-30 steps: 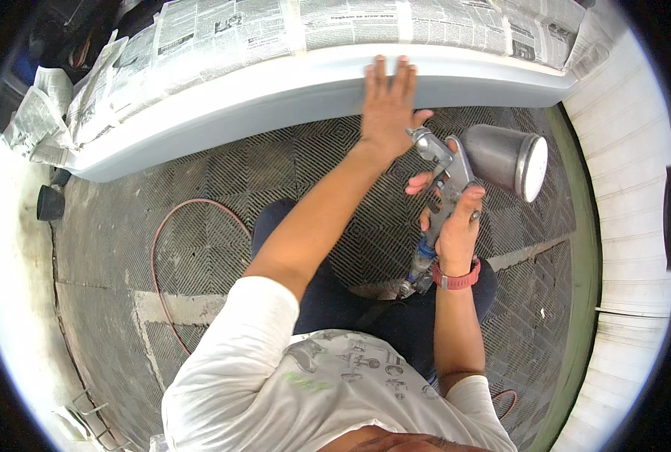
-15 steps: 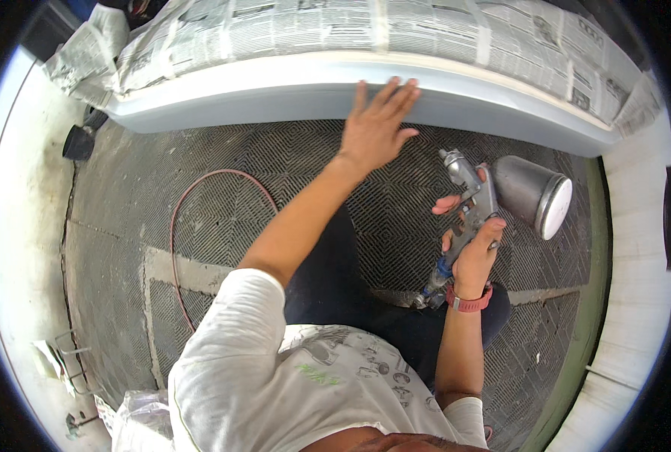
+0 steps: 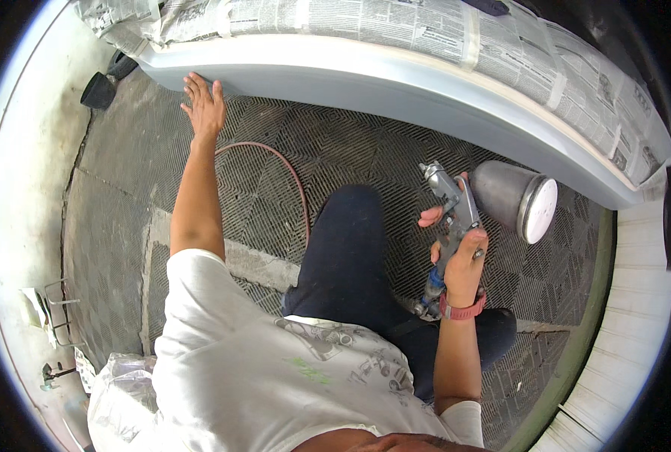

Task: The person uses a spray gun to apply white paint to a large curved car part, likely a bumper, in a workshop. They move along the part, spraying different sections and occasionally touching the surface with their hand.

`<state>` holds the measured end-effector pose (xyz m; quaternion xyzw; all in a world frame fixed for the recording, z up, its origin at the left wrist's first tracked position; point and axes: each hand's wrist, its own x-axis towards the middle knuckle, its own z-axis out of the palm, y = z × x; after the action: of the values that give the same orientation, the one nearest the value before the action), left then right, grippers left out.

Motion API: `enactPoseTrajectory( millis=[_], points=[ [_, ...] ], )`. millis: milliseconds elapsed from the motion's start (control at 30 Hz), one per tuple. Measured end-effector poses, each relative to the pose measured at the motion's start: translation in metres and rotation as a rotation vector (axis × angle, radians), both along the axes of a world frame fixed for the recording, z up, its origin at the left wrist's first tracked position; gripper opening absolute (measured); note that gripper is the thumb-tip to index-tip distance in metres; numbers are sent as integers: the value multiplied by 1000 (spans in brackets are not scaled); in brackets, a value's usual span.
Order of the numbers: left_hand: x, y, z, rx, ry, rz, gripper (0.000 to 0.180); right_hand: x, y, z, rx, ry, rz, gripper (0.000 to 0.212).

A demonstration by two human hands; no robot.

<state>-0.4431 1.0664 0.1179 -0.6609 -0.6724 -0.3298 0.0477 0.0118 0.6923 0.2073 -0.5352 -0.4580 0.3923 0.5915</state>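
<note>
The person's right hand (image 3: 465,264) grips a metal spray gun (image 3: 466,214), its grey cup (image 3: 501,194) jutting off to the right, and 1 red wristband (image 3: 463,309) circles that wrist. Over at the far left, the left hand (image 3: 209,113) spreads its fingers at the lower edge of a grey panel (image 3: 335,79); I can't tell whether they touch. Taped newspaper (image 3: 366,21) covers what's above. 1 reddish hose (image 3: 294,175) curves across ridged floor mats (image 3: 350,154), near 1 black pot (image 3: 98,92).

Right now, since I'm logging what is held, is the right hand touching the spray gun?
Touching. The head view shows the right hand gripping the spray gun, its fingers curled around the handle.
</note>
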Motion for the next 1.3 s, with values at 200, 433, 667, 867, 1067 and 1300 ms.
enactPoseTrajectory(
  millis=[200, 433, 667, 867, 1067, 1300],
  points=[
    [156, -32, -31, 287, -185, -182, 96, -8, 7, -5, 16, 3, 20, 104],
    [338, -126, -55, 137, 143, -754, 79, -15, 12, -1, 1, 10, -3, 107],
    [182, -51, -45, 200, -97, -143, 94, 21, -1, -2, -16, 0, -99, 115],
    [301, -93, -42, 344, 245, -507, 94, 53, -10, -18, 35, 3, -152, 99],
    [495, -164, -7, 277, 275, -926, 84, 53, -16, -7, 55, 54, -166, 103],
    [424, -150, 42, 226, 510, -912, 77, 84, -27, -10, 67, 66, -225, 104]
  ],
)
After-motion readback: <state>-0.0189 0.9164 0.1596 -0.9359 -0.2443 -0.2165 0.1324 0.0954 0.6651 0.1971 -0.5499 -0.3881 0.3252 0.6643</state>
